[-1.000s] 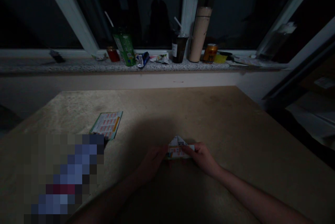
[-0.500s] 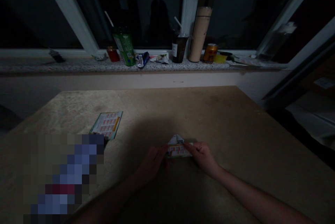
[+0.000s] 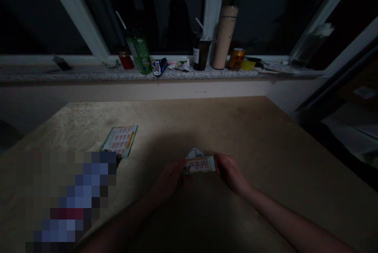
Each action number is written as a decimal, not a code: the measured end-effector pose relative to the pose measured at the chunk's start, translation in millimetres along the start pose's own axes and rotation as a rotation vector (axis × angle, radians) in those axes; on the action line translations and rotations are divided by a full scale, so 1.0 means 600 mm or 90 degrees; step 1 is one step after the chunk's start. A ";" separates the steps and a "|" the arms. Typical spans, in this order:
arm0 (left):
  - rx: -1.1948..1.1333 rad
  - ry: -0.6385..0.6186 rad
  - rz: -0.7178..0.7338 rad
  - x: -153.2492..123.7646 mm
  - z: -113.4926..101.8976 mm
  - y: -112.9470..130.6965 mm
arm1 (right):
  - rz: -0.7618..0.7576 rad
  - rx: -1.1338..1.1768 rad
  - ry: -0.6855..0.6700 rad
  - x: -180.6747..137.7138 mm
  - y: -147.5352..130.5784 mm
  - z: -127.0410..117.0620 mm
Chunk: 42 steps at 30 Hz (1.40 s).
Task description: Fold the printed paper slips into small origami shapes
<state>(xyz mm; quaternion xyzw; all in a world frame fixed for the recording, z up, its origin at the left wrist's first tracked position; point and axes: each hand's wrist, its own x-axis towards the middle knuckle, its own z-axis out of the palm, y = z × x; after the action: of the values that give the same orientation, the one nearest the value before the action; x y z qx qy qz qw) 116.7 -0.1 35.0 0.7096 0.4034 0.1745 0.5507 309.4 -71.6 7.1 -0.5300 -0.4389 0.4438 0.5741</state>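
A folded printed paper (image 3: 200,164), with small red grids, a coloured edge strip and a pointed flap at its top, is held just over the wooden table. My left hand (image 3: 173,172) pinches its left end, thumb on top and fingers underneath. My right hand (image 3: 228,170) is closed at the paper's right edge, with its fingers curled in; part of its grip is hidden. Farther left on the table lies a flat printed sheet (image 3: 121,139) of similar look.
A pixelated blue shape (image 3: 85,190) covers the table's left front. Along the windowsill (image 3: 183,75) stand a green drink container (image 3: 141,54), a dark cup with a straw (image 3: 201,56), a tall beige flask (image 3: 226,38), an orange can (image 3: 237,59) and crumpled wrappers (image 3: 161,66).
My right thumb has come off the paper's top face, and that hand has drawn to its right edge. More of the printed face shows. The paper has shifted slightly left and up.
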 end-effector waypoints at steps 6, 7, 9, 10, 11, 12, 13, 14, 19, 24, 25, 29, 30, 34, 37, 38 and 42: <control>-0.024 -0.006 -0.021 -0.001 -0.001 -0.015 | 0.057 -0.015 -0.035 -0.009 -0.002 0.014; -0.018 0.017 -0.013 -0.001 -0.002 -0.017 | 0.065 -0.007 -0.043 -0.010 -0.002 0.015; -0.006 0.061 0.009 0.001 -0.004 -0.018 | 0.070 0.012 -0.053 -0.010 -0.003 0.014; -0.002 0.064 0.015 0.001 -0.004 -0.017 | 0.070 0.019 -0.055 -0.010 -0.004 0.013; 0.002 0.055 0.013 0.003 -0.004 -0.016 | 0.071 0.026 -0.056 -0.010 -0.005 0.012; 0.008 0.039 0.005 0.004 -0.004 -0.014 | 0.072 0.029 -0.055 -0.010 -0.006 0.012; 0.016 0.021 -0.005 0.005 -0.004 -0.012 | 0.072 0.029 -0.052 -0.010 -0.006 0.011; 0.023 0.009 -0.010 0.006 -0.004 -0.010 | 0.070 0.024 -0.051 -0.010 -0.007 0.011; -0.022 -0.046 0.095 0.010 -0.006 -0.006 | 0.026 -0.031 -0.065 -0.011 -0.010 0.014; 0.024 -0.076 0.156 0.007 -0.004 -0.007 | -0.001 -0.119 -0.094 -0.012 -0.007 0.023; 0.042 -0.074 0.157 0.006 -0.003 -0.007 | 0.000 -0.124 -0.094 -0.013 -0.006 0.024; 0.098 -0.031 0.162 0.001 0.001 -0.009 | 0.015 -0.109 -0.123 -0.013 -0.006 0.024; 0.102 -0.032 0.169 0.001 0.002 -0.009 | 0.018 -0.104 -0.131 -0.014 -0.006 0.024; 0.098 -0.060 0.193 0.004 0.002 -0.007 | 0.033 -0.105 -0.138 -0.014 -0.005 0.024; 0.088 -0.074 0.201 0.008 0.000 -0.006 | 0.048 -0.127 -0.115 -0.015 0.000 0.026; 0.089 -0.076 0.202 0.009 0.000 -0.006 | 0.053 -0.139 -0.103 -0.015 0.001 0.027; 0.099 -0.078 0.209 0.010 0.000 -0.006 | 0.073 -0.169 -0.074 -0.016 0.001 0.030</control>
<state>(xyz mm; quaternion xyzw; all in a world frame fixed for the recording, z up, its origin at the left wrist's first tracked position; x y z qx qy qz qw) 118.9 4.5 30.7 0.8157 0.2601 0.1869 0.4817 289.7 -76.8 7.2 -0.5988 -0.4953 0.4436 0.4464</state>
